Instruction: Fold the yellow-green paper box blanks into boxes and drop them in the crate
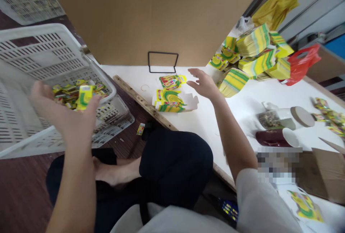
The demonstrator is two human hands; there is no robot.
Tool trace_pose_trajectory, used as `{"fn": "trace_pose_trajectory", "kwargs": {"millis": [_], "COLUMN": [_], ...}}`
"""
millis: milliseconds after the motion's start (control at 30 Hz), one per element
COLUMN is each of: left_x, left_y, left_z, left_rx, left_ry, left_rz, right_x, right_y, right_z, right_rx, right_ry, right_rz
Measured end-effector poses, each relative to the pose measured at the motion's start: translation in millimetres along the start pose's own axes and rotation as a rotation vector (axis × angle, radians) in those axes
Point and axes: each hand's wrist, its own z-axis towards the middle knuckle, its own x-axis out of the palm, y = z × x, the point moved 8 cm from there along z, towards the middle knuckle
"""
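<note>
My left hand point(67, 112) is slightly blurred over the white plastic basket point(60, 33), its fingers and thumb spread wide. Just beyond the thumb is a small yellow-and-green box point(85, 95); it looks loose, though I cannot tell whether it touches the hand. Many similar small packs point(66, 92) lie in the basket. My right hand point(202, 82) hovers over the white table with fingers apart and nothing in them. Close to its fingertips lies a flat printed carton point(170, 82). Nearer me is a carton with open white flaps point(172, 101).
A large cardboard panel point(161, 17) stands behind a black wire frame point(162, 72). Stacks of flat yellow-green cartons point(253, 42) and a red bag point(304, 62) are at right. A jar point(285, 117) and a maroon mug point(271, 137) lie nearer. One pack point(140, 129) is on the floor.
</note>
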Motion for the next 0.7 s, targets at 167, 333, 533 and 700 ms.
{"fn": "trace_pose_trajectory", "kwargs": {"millis": [167, 333, 533, 700], "left_x": [36.6, 56.9, 49.0, 59.8], "left_y": [24, 66, 105, 108], "left_z": [-53, -105, -137, -151], "left_rx": [-0.038, -0.219, -0.384, -0.436], "left_ry": [0.178, 0.389, 0.456, 0.525], "left_rz": [0.002, -0.054, -0.075, -0.104], "right_x": [41, 90, 108, 92], "right_y": [-30, -24, -30, -21], "right_z": [58, 81, 95, 96], "right_rx": [0.095, 0.043, 0.08, 0.109], "right_ry": [0.295, 0.489, 0.558, 0.571], "right_rz": [-0.268, -0.344, -0.498, -0.597]}}
